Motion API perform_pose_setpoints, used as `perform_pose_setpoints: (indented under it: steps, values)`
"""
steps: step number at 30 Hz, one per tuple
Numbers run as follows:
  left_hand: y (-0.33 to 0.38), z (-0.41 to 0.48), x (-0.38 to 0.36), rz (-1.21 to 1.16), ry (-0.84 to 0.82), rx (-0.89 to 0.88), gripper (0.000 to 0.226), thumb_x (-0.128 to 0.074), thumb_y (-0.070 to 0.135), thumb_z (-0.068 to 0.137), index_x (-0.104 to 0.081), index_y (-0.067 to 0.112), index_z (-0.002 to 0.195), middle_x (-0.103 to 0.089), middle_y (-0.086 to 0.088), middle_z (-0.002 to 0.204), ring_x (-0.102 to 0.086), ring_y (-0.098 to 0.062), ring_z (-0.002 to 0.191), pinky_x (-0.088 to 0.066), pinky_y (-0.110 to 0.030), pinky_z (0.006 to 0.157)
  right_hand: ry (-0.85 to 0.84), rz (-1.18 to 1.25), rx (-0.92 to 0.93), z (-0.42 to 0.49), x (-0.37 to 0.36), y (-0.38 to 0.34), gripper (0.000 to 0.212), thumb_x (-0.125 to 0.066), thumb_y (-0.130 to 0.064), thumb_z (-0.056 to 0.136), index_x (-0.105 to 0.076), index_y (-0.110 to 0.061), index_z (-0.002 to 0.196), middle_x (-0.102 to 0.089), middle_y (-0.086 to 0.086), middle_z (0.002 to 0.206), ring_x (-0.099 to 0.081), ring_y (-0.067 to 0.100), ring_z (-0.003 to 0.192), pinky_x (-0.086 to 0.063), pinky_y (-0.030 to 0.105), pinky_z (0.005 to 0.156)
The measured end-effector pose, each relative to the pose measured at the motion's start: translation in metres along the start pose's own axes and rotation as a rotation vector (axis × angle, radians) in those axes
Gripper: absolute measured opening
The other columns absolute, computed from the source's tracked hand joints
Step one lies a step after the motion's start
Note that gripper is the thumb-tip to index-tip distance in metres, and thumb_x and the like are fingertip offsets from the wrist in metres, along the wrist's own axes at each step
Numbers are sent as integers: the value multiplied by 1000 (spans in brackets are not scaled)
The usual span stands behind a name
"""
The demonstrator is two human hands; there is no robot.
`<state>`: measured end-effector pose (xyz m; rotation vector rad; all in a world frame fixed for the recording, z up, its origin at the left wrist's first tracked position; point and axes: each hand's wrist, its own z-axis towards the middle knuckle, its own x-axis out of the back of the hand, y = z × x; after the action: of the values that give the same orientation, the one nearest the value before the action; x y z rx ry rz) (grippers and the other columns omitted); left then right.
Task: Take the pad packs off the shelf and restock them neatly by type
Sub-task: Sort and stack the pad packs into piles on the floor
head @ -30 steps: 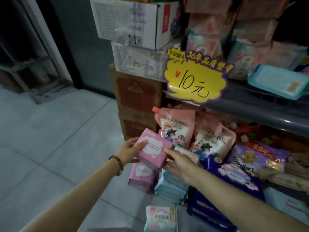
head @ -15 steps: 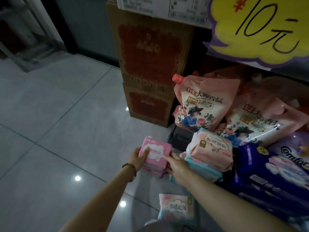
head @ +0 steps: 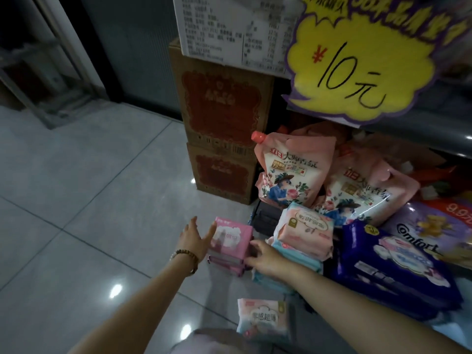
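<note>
We see a grey tiled floor [head: 89, 200] in front of a shop shelf. Two brown cartons [head: 222, 118] stand stacked at the shelf's end, with a white carton [head: 229, 26] above them and a yellow price sign [head: 357, 67] to their right. Below the sign lean two pink detergent pouches [head: 293, 172], with a dark blue pack [head: 390, 272] in front of them. On the floor, a peach pad pack [head: 304, 226] tops a teal stack [head: 306, 259]. Just to its left, the pink pad pack [head: 231, 238] lies on top of a pink stack [head: 224, 264]. A loose pad pack [head: 260, 318] lies apart, nearer us. The left hand [head: 194, 238] is spread, with its thumb at the pink pad pack's left edge. The right hand [head: 265, 256] lays straight fingers against the pink stack's right side. A bead bracelet [head: 186, 256] circles the left wrist.
</note>
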<state>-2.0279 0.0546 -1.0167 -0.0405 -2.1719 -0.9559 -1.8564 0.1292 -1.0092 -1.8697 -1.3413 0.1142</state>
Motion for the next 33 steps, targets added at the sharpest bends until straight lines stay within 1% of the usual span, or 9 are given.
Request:
perform_pose_setpoints:
  steps: [3,5,11,15,18,22,25,29,33]
  values:
    - [36,-27,25,161,50,-143,70,-38,58,93,-23,19,148,-41,-9,146,-42,-28,131,-39,-43,105,-24,-163,139,-44,30,-18,44,-58,-20,94,-48,-17,136,-56,2,133,-54,12,112,-44,24,94]
    - [69,-50,42,261,112,-292,66,-34,57,94,-25,20,148,-42,-6,145,-40,-26,131,-40,-41,102,-16,-241,232,-78,57,-29,42,-56,-20,95,-48,-18,137,-54,2,135,-52,14,120,-42,23,97]
    - [183,-123,69,561,353,-779,85,-14,71,82,-27,20,148,-43,0,145,-38,-22,134,-31,-35,108,159,-556,423,-175,159,-31,47,-53,-28,97,-40,-27,142,-35,-6,150,-39,16,135,-35,29,108]
    - [262,-165,59,583,431,-1027,84,-14,66,81,-29,19,148,-39,-1,148,-35,-23,137,-28,-36,111,337,-651,514,-237,227,-19,47,-52,-29,97,-39,-30,142,-32,-21,140,-40,-1,122,-33,16,92]
    - [319,-189,37,546,436,-1127,83,-10,67,82,-28,20,148,-36,0,150,-31,-21,137,-25,-34,111,488,-577,598,-270,271,-6,45,-57,-28,94,-45,-34,137,-35,-17,144,-37,2,132,-32,21,107]
    - [376,-193,-2,499,377,-1143,68,-28,61,94,-20,23,150,-26,3,154,-23,-19,140,-23,-33,113,694,-417,640,-299,316,7,39,-60,-28,93,-46,-41,127,-40,-18,139,-39,0,129,-31,18,107]
    - [403,-187,-25,473,341,-1117,67,-31,57,95,-16,23,151,-24,0,155,-21,-20,141,-22,-33,115,805,-317,650,-302,340,18,43,-61,-30,92,-46,-35,132,-39,-16,140,-38,2,130,-33,23,107]
    - [424,-174,-46,392,289,-1012,70,-31,58,95,-13,22,152,-18,-2,157,-18,-21,143,-24,-36,114,900,-181,650,-286,362,22,58,-68,-35,87,-41,-32,139,-33,-19,140,-31,-6,127,-27,15,101]
    - [426,-157,-59,220,282,-868,70,-30,56,95,-11,19,152,-22,-5,156,-26,-25,140,-25,-35,111,911,-119,584,-261,380,13,81,-73,-48,78,-33,-29,145,-29,-10,149,-31,6,136,-30,27,110]
